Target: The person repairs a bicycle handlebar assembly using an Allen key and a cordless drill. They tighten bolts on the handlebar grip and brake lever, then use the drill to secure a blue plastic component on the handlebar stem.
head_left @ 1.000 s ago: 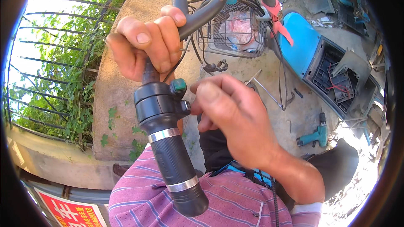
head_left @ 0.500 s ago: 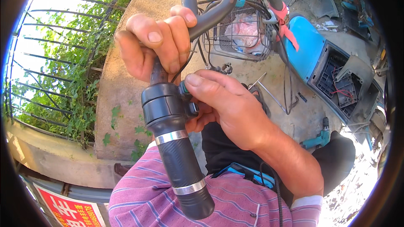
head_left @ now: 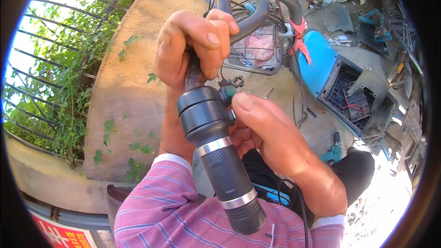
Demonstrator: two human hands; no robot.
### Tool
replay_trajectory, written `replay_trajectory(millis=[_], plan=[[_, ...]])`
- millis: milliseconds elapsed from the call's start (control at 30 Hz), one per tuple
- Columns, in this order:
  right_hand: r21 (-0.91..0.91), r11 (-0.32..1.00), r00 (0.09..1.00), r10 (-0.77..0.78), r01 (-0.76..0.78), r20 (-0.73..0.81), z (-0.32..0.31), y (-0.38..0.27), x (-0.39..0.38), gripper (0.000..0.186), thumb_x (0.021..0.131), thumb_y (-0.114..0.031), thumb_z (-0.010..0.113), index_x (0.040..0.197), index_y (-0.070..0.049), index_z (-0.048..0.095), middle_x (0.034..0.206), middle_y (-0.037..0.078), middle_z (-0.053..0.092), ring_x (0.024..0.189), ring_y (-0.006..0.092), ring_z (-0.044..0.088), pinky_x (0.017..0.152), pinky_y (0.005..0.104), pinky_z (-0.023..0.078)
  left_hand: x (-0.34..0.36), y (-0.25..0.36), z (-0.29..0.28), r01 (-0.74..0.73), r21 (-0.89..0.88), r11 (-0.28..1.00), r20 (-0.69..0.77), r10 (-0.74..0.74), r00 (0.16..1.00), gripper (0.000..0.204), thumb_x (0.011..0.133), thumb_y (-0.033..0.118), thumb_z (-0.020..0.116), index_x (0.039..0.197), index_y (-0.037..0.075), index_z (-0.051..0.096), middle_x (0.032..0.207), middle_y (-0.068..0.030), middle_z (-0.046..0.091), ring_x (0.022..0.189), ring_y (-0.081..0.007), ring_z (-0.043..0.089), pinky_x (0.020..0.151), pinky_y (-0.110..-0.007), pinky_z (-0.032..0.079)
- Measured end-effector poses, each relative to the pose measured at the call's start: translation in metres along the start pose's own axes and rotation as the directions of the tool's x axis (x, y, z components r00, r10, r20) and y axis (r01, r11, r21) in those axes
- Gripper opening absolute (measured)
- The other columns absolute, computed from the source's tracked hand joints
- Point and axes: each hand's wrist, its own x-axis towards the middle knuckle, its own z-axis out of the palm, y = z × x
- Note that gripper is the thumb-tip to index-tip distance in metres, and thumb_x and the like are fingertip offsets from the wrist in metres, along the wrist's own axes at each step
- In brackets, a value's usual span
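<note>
Outdoor repair yard, concrete ground littered with parts. Left hand [head_left: 190,46] fingers wrap the bare handlebar tube [head_left: 194,74] above the black throttle grip [head_left: 216,151]. Right hand [head_left: 271,133] pinches its green switch [head_left: 228,93]. Step: seating the grip; next likely needs a steady push or twist.

Outdoor scooter repair spot

Stripped blue scooter panels [head_left: 317,59], loose wires and a cordless drill [head_left: 333,149] were scattered on concrete beside an iron fence [head_left: 50,59] and greenery.
</note>
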Motion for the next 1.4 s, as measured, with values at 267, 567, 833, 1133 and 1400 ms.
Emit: replay_trajectory(millis=[267,567,833,1133,1400], plan=[[0.417,0.836,0.911,0.212,-0.357,0.354,0.026,-0.008,-0.035,0.059,0.101,-0.043,0.044,0.127,0.01,0.048,0.095,0.024,0.068,0.071,0.0292,0.071,0.062,0.0396,0.061,-0.007,0.008,-0.004,0.077,0.046,0.996,-0.048,-0.074,0.996,0.04,0.107,0.029,0.032,0.093,0.003,0.059,0.05,0.0014,0.05,0.049,-0.0107,0.043,0.084,-0.036,0.041],[0.503,0.808,0.951,0.245,-0.307,0.188,0.056,-0.005,-0.044,0.057,0.092,-0.021,0.061,0.133,0.011,0.038,0.084,0.014,0.058,0.048,0.0143,0.052,0.042,0.0304,0.047,-0.017,0.026,0.005,0.121,-0.008,0.993,-0.102,-0.122,0.987,0.034,0.099,0.024,0.045,0.086,-0.002,0.065,0.053,-0.0013,0.055,0.051,-0.0098,0.048,0.075,-0.029,0.044],[0.053,0.744,0.722,0.661,-0.666,-0.201,0.086,-0.045,-0.037,0.037,0.089,-0.014,0.065,0.117,0.004,0.049,0.063,0.003,0.049,0.044,0.0102,0.044,0.041,0.0278,0.036,-0.031,0.033,0.014,0.097,-0.005,0.995,-0.124,-0.097,0.987,0.031,0.097,0.022,0.051,0.086,-0.003,0.067,0.054,-0.0022,0.053,0.049,-0.0074,0.049,0.05,-0.024,0.039],[-0.114,0.733,0.682,0.547,-0.67,-0.487,0.112,-0.043,-0.025,0.025,0.089,-0.017,0.064,0.106,-0.001,0.053,0.058,0.004,0.054,0.043,0.0124,0.05,0.042,0.0286,0.039,-0.03,0.018,0.006,-0.002,-0.129,0.992,-0.216,-0.026,0.976,0.032,0.098,0.022,0.051,0.082,-0.002,0.066,0.054,-0.0011,0.052,0.048,-0.0065,0.046,0.049,-0.025,0.037],[-0.686,0.066,0.665,-0.191,-0.725,-0.722,0.132,-0.038,-0.031,0.029,0.084,-0.015,0.067,0.106,-0.002,0.054,0.074,0.008,0.06,0.06,0.0161,0.055,0.058,0.0342,0.046,-0.011,-0.006,0.016,-0.141,0.044,0.989,-0.249,0.148,0.957,0.034,0.099,0.03,0.053,0.084,0.003,0.068,0.053,0.0004,0.049,0.049,-0.0067,0.047,0.048,-0.026,0.036]])
